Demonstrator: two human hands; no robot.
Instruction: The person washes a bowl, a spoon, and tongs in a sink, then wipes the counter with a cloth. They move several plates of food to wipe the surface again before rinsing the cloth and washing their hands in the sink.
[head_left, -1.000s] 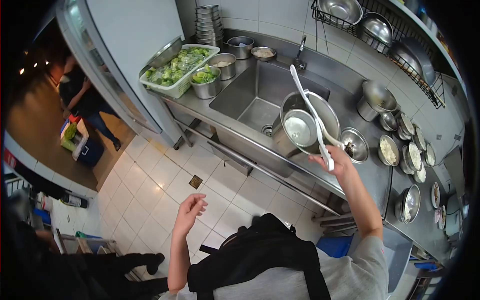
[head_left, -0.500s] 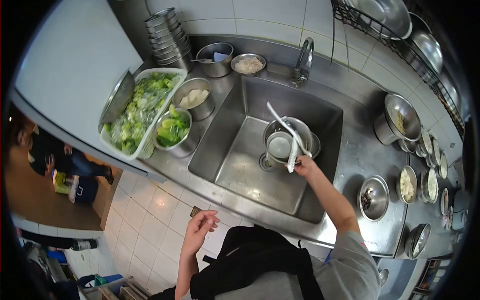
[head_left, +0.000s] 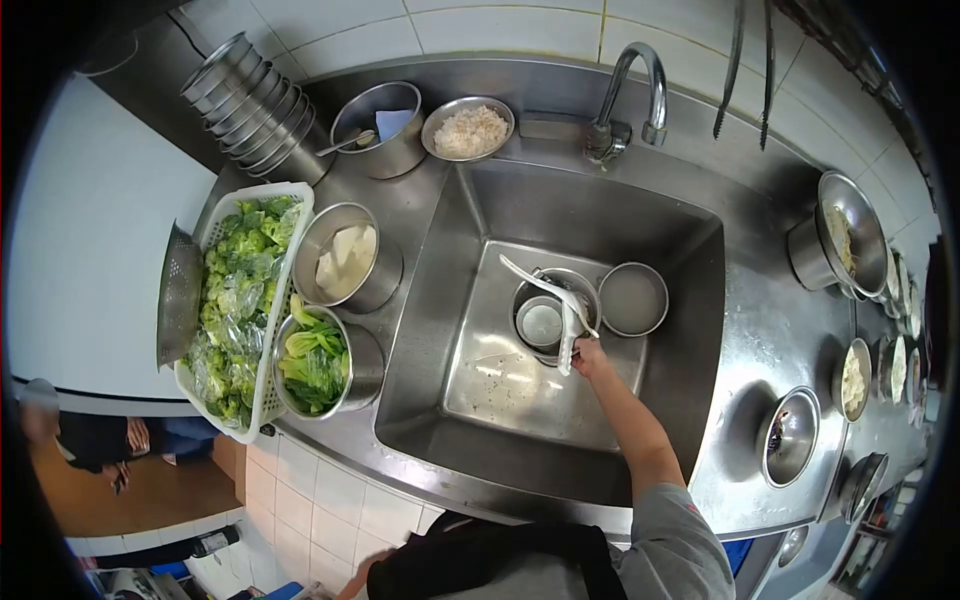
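My right hand point(head_left: 590, 357) is closed at the near rim of a small metal pot point(head_left: 588, 281) in the sink point(head_left: 480, 385). Across the top of this pot lie long white utensils, which look like a spoon or ladle point(head_left: 548, 282), their lower end right at my fingers. A smaller metal cup point(head_left: 540, 321) sits inside the pot. Just to the right stands another metal pot point(head_left: 634, 300) holding cloudy liquid. Of my left arm only a bit of forearm shows at the bottom edge; that hand is out of sight.
Left of the sink are a white basket point(head_left: 268, 375) of bagged broccoli, a pot of leafy greens point(head_left: 315, 365) and a pot of pale blocks point(head_left: 347, 258). The faucet point(head_left: 630, 95) rises behind. Several metal bowls stand on the right counter point(head_left: 755, 310). A person's hands point(head_left: 137, 435) show at far left.
My right hand and the pot with the white utensils have moved left and away from the other pot, which now shows fully. My left hand has gone out of view.
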